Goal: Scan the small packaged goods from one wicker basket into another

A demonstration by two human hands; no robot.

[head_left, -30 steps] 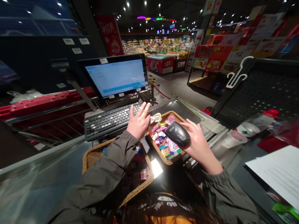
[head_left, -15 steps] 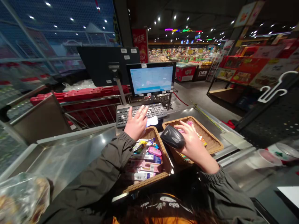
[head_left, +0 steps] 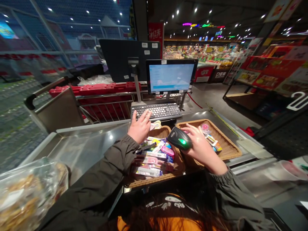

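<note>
My right hand (head_left: 200,143) grips a black barcode scanner (head_left: 179,138) whose green light is lit, held between two wicker baskets. My left hand (head_left: 139,127) holds a small pale packaged item (head_left: 156,124) up in front of the scanner, fingers stretched toward the black keyboard (head_left: 157,111). The near basket (head_left: 166,131) below my left hand is full of small colourful packets. The right basket (head_left: 227,147) holds only a few items. A lit monitor (head_left: 171,77) stands behind the keyboard.
A steel checkout counter (head_left: 79,147) stretches left, with a clear bag of food (head_left: 26,192) at the lower left. A shopping cart (head_left: 57,109) and red crates (head_left: 96,89) lie beyond. Store shelves (head_left: 269,77) fill the right.
The view has swung to the left, bringing the counter and cart into sight. The scanner's green light has come on. Both hands stay by the baskets, holding the same things.
</note>
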